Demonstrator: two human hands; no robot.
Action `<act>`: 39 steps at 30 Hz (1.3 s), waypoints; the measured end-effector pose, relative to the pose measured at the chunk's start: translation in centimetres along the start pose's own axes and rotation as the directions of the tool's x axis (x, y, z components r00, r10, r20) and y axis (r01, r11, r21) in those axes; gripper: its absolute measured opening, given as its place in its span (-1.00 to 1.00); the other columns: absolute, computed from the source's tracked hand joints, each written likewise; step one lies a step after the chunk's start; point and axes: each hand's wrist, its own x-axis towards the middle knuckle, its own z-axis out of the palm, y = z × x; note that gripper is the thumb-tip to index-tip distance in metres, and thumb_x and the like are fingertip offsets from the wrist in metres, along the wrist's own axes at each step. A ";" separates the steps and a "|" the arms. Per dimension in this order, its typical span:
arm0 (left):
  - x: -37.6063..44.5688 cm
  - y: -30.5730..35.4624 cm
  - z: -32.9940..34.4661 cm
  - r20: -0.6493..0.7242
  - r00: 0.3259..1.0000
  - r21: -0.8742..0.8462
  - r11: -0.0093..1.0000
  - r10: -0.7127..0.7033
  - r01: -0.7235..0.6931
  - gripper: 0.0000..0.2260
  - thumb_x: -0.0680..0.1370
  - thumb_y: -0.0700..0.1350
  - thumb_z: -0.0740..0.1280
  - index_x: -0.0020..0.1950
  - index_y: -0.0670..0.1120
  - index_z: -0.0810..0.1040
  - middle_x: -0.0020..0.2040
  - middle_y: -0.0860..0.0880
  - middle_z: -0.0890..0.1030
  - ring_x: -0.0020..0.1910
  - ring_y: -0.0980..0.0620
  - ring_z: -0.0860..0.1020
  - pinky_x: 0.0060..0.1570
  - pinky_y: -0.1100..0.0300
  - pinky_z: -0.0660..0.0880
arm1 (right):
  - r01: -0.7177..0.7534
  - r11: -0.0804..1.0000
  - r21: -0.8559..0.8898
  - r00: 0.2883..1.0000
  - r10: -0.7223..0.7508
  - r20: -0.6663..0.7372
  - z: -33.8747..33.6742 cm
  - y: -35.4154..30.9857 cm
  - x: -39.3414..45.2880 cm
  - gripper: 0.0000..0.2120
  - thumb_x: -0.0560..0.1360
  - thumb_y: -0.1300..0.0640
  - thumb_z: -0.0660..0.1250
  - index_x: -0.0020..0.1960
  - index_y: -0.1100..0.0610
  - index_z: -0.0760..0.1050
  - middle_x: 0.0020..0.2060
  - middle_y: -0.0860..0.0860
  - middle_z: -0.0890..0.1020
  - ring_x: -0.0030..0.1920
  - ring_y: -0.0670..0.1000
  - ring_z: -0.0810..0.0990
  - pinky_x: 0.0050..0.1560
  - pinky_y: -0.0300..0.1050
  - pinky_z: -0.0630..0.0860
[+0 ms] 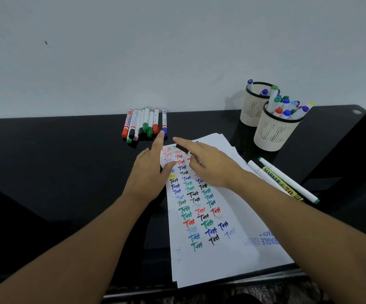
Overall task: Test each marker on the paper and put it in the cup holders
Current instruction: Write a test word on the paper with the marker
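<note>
Left hand: your left hand [149,172] reaches forward over the top left corner of the paper, fingers straight and relaxed, holding nothing. Its extended fingertip [161,134] sits at the cap end of the blue marker [164,125]; you cannot tell whether it touches.

Right hand: your right hand [210,165] is stretched over the top of the paper, index finger pointing forward and left. A small black object [181,148], perhaps a cap, lies under that finger, seemingly pinched against the thumb; the grasp itself is partly hidden.

Marker row: just beyond your left fingertips, a row of markers [143,125] lies side by side against the wall, caps towards you: red, green, black, pink, blue.

Paper: under both hands, the paper [199,211] carries columns of "Test" written in red, blue, green and black. It lies on the black table [57,161].

Cup holders: beyond and to the right of your right hand, two cream mesh cup holders [274,128] stand touching, both holding capped markers upright.

Loose markers: right of your right wrist, three markers [287,181] lie on the table by the paper's edge, one yellow-labelled.
</note>
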 end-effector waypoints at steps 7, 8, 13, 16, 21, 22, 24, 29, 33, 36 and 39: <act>0.1 -0.8 0.6 -0.003 0.999 0.213 0.976 0.050 -0.048 -0.51 0.57 0.17 0.38 0.41 -0.08 0.55 0.32 -0.08 0.60 0.31 -0.06 0.51 0.35 -0.07 0.41 | -0.095 0.992 0.083 0.995 0.096 -0.018 0.1 0.7 -0.3 -0.59 0.70 0.00 0.15 0.51 -0.24 0.20 0.00 -0.06 0.67 -0.20 -0.10 0.66 -0.17 -0.10 0.65; 0.1 -0.7 0.6 -0.003 0.999 0.209 0.977 0.053 -0.051 -0.52 0.57 0.16 0.38 0.39 -0.09 0.56 0.31 -0.08 0.60 0.32 -0.05 0.51 0.35 -0.07 0.42 | -0.105 0.992 0.074 0.994 0.106 -0.008 0.1 0.7 -0.3 -0.58 0.69 -0.01 0.17 0.51 -0.25 0.19 -0.04 -0.08 0.66 -0.24 -0.10 0.66 -0.23 -0.15 0.63; 0.1 -0.8 0.6 0.007 0.999 0.212 0.976 0.051 -0.052 -0.55 0.56 0.16 0.39 0.34 -0.09 0.61 0.33 -0.08 0.60 0.35 -0.05 0.49 0.37 -0.07 0.42 | -0.123 0.988 0.088 0.992 0.125 -0.015 0.1 0.7 -0.3 -0.58 0.68 0.01 0.18 0.48 -0.27 0.19 -0.15 -0.08 0.65 -0.29 -0.07 0.67 -0.30 -0.13 0.64; 0.2 -0.8 0.6 0.007 0.999 0.213 0.976 0.044 -0.045 -0.55 0.56 0.16 0.39 0.34 -0.08 0.61 0.33 -0.08 0.60 0.35 -0.04 0.49 0.37 -0.04 0.42 | -0.134 0.985 0.110 0.990 0.137 -0.021 0.2 0.9 -0.2 -0.60 0.68 0.00 0.20 0.44 -0.29 0.19 -0.07 -0.09 0.67 -0.26 -0.08 0.69 -0.24 -0.09 0.69; 0.3 -0.9 0.6 -0.001 0.999 0.218 0.975 0.048 -0.046 -0.54 0.56 0.19 0.38 0.33 -0.07 0.62 0.31 -0.04 0.61 0.33 -0.01 0.49 0.36 -0.03 0.43 | -0.115 0.973 0.200 0.992 0.123 -0.029 0.0 1.0 -0.4 -0.56 0.72 0.09 0.13 0.53 -0.24 0.21 0.27 0.00 0.61 0.07 -0.05 0.67 0.11 0.01 0.65; 0.3 -1.0 0.6 -0.001 0.999 0.219 0.975 0.045 -0.044 -0.54 0.56 0.20 0.38 0.33 -0.07 0.62 0.31 -0.03 0.61 0.33 0.00 0.49 0.35 -0.03 0.43 | -0.109 0.972 0.208 0.993 0.117 -0.026 -0.3 1.0 -0.3 -0.55 0.72 0.13 0.10 0.55 -0.23 0.22 0.38 0.00 0.55 0.21 -0.04 0.61 0.23 0.00 0.59; 0.3 -1.0 0.6 0.007 0.999 0.225 0.974 0.039 -0.039 -0.50 0.54 0.24 0.37 0.34 -0.06 0.61 0.33 -0.03 0.60 0.34 -0.01 0.47 0.36 -0.02 0.42 | -0.120 0.967 0.227 0.991 0.130 -0.030 -0.9 1.1 -0.1 -0.58 0.73 0.18 0.07 0.51 -0.17 0.35 0.40 0.00 0.53 0.26 -0.04 0.57 0.23 -0.06 0.56; 0.3 -0.9 0.7 0.011 1.000 0.204 0.979 0.023 -0.025 -0.43 0.49 0.31 0.38 0.34 -0.05 0.61 0.34 0.01 0.57 0.36 0.03 0.43 0.36 0.05 0.37 | -0.167 0.890 0.424 0.961 0.243 -0.133 -4.1 1.6 0.9 -0.55 0.65 0.17 0.21 0.52 -0.07 0.40 0.20 -0.05 0.64 0.12 -0.10 0.65 0.12 -0.19 0.57; 0.3 -0.8 0.6 0.013 1.000 0.204 0.979 0.016 -0.018 -0.43 0.49 0.31 0.38 0.35 -0.04 0.61 0.35 0.02 0.56 0.36 0.05 0.41 0.35 0.10 0.33 | -0.156 0.940 0.305 0.939 0.237 -0.249 -7.8 1.9 2.0 -0.63 0.57 0.10 0.41 0.32 -0.02 0.38 -0.05 -0.07 0.69 -0.05 -0.07 0.68 0.00 -0.08 0.63; 0.3 -0.7 0.6 0.009 1.000 0.201 0.979 0.013 -0.015 -0.42 0.49 0.31 0.38 0.36 -0.04 0.60 0.34 0.02 0.56 0.36 0.06 0.41 0.32 0.15 0.32 | -0.181 0.946 0.267 0.903 0.268 -0.336 -10.3 2.2 2.6 -0.74 0.67 -0.15 0.23 0.22 0.01 0.43 -0.16 -0.03 0.67 -0.17 -0.04 0.67 -0.06 0.05 0.65; 0.3 -0.9 0.7 0.018 1.000 0.198 0.980 0.000 -0.004 -0.40 0.48 0.33 0.37 0.37 -0.03 0.59 0.35 0.03 0.55 0.37 0.06 0.40 0.34 0.11 0.33 | -0.264 0.962 0.068 0.852 0.266 -0.451 -12.2 3.3 3.5 -0.56 0.70 -0.24 0.08 0.18 0.08 0.53 -0.21 -0.02 0.62 -0.18 0.00 0.61 -0.08 0.02 0.57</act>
